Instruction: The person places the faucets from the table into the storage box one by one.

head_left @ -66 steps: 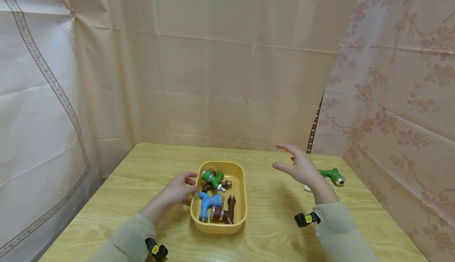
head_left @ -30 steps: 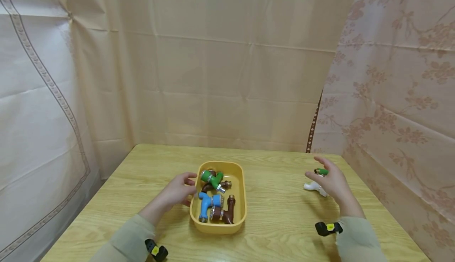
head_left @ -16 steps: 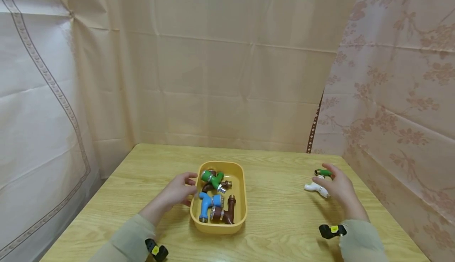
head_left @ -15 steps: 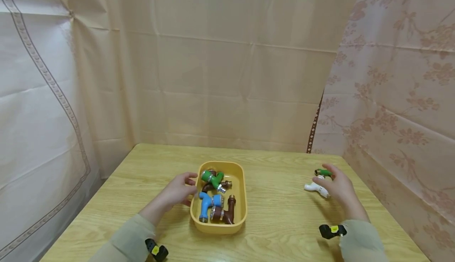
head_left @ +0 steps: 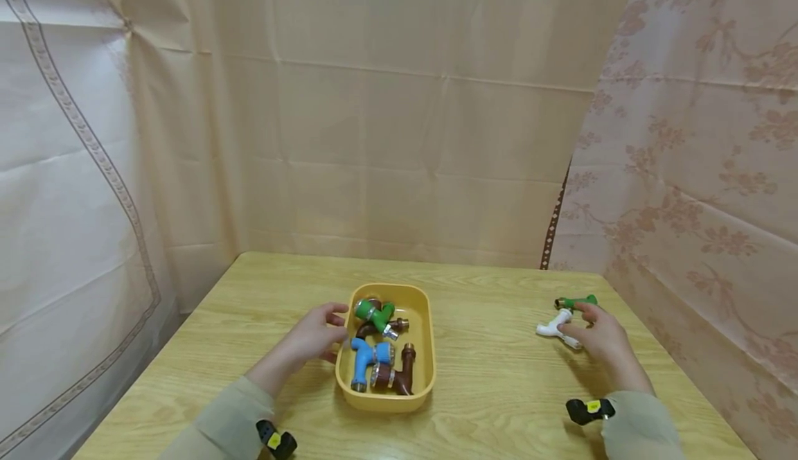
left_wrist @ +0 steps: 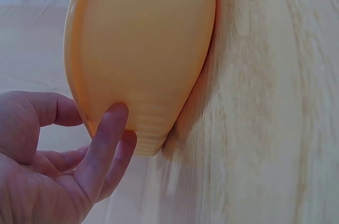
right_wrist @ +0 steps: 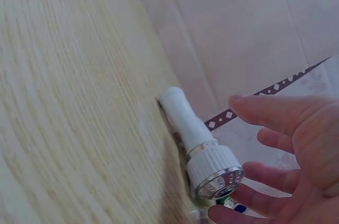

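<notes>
My left hand [head_left: 314, 333] is at the left side of a yellow plastic bin [head_left: 431, 349], its loosely bent fingers by the rim. In the left wrist view, fingertips [left_wrist: 117, 112] lie against the bin's outer wall and another digit passes behind the edge. My right hand [head_left: 601, 339] reaches over a white tap [head_left: 550, 328] on the table, thumb and fingers spread. The right wrist view shows the tap's ribbed knob [right_wrist: 214, 166] close to the fingertips; contact is unclear. Just behind lies a green tap [head_left: 569, 303], partly covered by a finger.
Inside the bin lie a green tap [head_left: 377, 316], a blue tap [head_left: 361, 363], a brown tap [head_left: 404, 373] and another brown tap [head_left: 364, 330] under the green one. The wooden table [head_left: 486, 391] is bordered by a hanging cloth [head_left: 399, 134] behind and at the sides.
My right hand has moved right and down from above the table to the white tap, its thumb and fingers coming lower around it. The left hand has stayed at the bin.
</notes>
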`<state>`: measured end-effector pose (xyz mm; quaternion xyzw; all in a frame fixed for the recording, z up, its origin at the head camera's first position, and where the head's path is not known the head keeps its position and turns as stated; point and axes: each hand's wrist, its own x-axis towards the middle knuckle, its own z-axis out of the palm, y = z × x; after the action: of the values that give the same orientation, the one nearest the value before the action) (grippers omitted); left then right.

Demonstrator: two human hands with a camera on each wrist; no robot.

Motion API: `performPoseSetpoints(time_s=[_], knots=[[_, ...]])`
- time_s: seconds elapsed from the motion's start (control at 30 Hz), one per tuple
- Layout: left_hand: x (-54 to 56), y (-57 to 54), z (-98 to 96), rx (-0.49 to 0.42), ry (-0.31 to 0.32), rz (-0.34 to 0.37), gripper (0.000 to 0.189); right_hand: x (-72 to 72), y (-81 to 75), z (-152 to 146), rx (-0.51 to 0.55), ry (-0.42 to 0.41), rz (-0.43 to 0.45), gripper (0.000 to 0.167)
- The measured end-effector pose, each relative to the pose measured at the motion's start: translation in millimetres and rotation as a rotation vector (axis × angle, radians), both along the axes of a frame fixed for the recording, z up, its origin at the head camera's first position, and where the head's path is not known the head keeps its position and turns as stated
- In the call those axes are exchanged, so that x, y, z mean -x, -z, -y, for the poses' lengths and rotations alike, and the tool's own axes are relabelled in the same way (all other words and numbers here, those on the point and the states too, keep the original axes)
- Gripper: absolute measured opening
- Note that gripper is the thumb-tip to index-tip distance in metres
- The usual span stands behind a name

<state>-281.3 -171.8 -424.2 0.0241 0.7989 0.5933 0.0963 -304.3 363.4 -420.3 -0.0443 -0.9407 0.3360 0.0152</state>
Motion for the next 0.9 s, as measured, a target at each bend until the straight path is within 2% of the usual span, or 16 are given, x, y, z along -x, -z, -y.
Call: performPoseSetpoints(time_s=[0.33,0.63,0.9], knots=[[-1.8,-1.9,-1.2,0.003,-0.004,0.002,0.058,3.3,11.1,-5.6,0.018,0.025,0.019,0.083],[-1.1,-3.1,-1.5,0.006,0.001,0.000,0.057,4.7,15.1,-6.2,-0.029,0.021,-0.003,0.079],[-1.0,-3.2,-1.2,0.012,-0.004,0.002,0.057,5.4,15.9,-7.7,-0.056,0.012,0.028,0.078]])
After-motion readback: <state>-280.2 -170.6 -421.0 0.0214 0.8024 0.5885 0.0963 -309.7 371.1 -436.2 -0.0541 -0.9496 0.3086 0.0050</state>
